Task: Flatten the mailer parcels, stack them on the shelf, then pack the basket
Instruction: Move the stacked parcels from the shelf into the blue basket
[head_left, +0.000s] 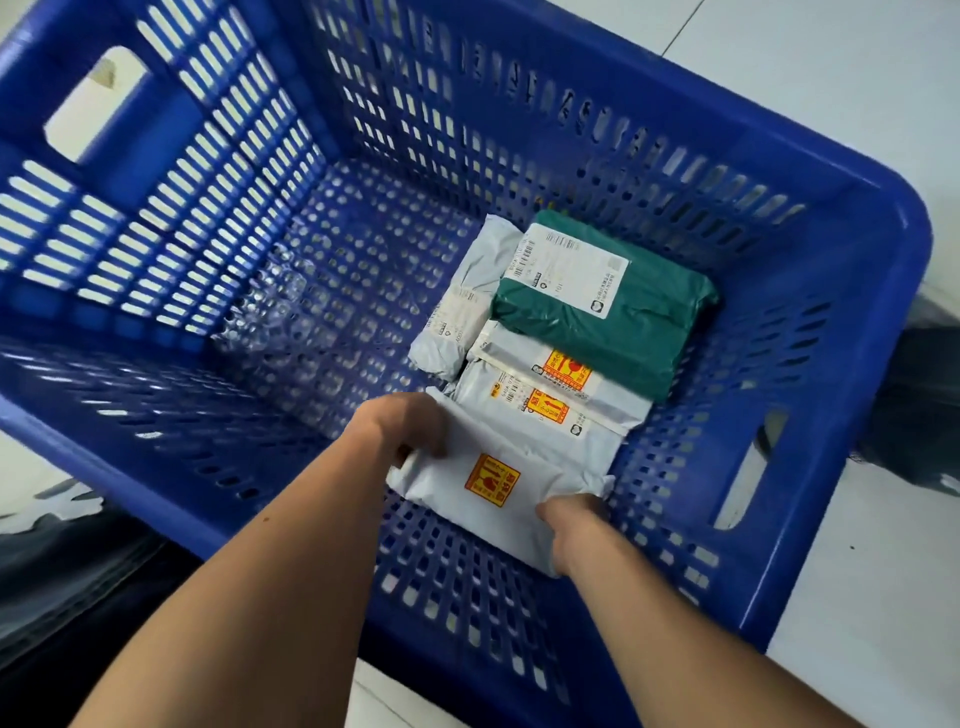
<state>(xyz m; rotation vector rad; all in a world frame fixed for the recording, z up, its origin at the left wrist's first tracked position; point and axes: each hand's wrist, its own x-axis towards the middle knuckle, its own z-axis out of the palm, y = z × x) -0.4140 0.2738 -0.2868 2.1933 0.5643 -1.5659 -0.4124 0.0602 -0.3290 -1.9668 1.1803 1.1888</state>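
A big blue slotted basket (878, 291) fills the head view. Both hands hold a white mailer parcel with an orange fragile sticker (498, 493) low inside its near right corner. My left hand (410, 428) grips the parcel's left end, and my right hand (574, 522) grips its near right edge. Beyond it lie two more white parcels with orange stickers (545, 410), a green parcel with a white label (613, 312) and a narrow white parcel (462, 306) on its left.
The left half of the basket floor (332, 291) is bare blue mesh. A pale tiled floor (831, 62) surrounds the basket. Dark shapes lie at the lower left (62, 587) and at the right edge (919, 405).
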